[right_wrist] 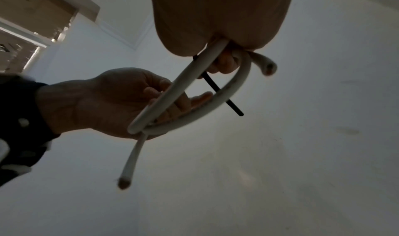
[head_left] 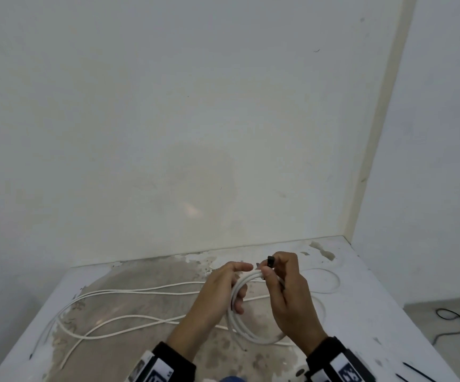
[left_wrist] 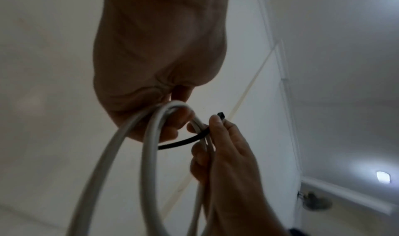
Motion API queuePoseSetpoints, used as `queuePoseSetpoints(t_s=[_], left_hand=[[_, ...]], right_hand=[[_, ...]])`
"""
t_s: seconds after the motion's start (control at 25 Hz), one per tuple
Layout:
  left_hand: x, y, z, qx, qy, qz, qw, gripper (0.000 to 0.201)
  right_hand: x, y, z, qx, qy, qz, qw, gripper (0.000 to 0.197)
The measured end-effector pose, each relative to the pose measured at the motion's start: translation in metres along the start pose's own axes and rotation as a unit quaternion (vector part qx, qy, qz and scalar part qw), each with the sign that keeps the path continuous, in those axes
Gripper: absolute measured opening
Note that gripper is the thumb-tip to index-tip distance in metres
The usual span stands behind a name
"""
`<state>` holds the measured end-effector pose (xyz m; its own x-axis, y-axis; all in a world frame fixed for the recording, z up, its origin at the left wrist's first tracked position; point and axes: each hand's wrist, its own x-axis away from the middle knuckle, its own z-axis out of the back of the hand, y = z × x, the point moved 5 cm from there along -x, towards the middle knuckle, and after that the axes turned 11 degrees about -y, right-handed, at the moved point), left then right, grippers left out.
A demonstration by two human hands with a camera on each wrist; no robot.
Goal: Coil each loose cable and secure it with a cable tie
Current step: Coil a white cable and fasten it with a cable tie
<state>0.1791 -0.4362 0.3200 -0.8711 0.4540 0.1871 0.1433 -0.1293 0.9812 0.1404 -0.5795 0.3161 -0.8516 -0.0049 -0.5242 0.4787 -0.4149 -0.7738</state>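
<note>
One white cable coil hung between your hands above the near-right table: your left hand grasped its turns, your right hand pinched the black cable tie against them, its tail unthreaded. More loose cable lay uncoiled to the left, so most work remained.

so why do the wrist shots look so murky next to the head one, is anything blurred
Head view: evenly lit, white cable coil sharp. Left wrist view: left hand backlit and dark, coil strands smeared, glare from a ceiling light. Right wrist view: right hand silhouetted, black cable tie readable.
</note>
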Motion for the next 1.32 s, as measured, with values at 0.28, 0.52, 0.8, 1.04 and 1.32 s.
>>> queuePoseSetpoints(t_s=[0.28, 0.52, 0.8, 1.04, 1.32], left_hand=[[-0.003, -0.019, -0.017, 0.143, -0.051, 0.143, 0.978, 0.046], [-0.006, -0.015, -0.017, 0.164, -0.092, 0.066, 0.98, 0.025], [-0.002, -0.011, -0.01, 0.068, -0.013, -0.079, 0.994, 0.033], [-0.001, -0.016, 0.001, -0.078, 0.096, -0.135, 0.983, 0.034], [0.001, -0.019, -0.002, -0.003, 0.059, -0.059, 0.996, 0.038]], right_hand=[[0.004, 0.0, -0.003, -0.023, -0.022, 0.044, 0.999, 0.009], [0.01, 0.005, -0.004, -0.054, -0.016, 0.008, 0.998, 0.005], [0.016, 0.018, -0.016, -0.138, -0.007, -0.052, 0.989, 0.012], [0.023, 0.014, -0.024, -0.133, 0.052, -0.061, 0.988, 0.01], [0.026, 0.007, -0.024, -0.139, 0.09, -0.07, 0.984, 0.02]])
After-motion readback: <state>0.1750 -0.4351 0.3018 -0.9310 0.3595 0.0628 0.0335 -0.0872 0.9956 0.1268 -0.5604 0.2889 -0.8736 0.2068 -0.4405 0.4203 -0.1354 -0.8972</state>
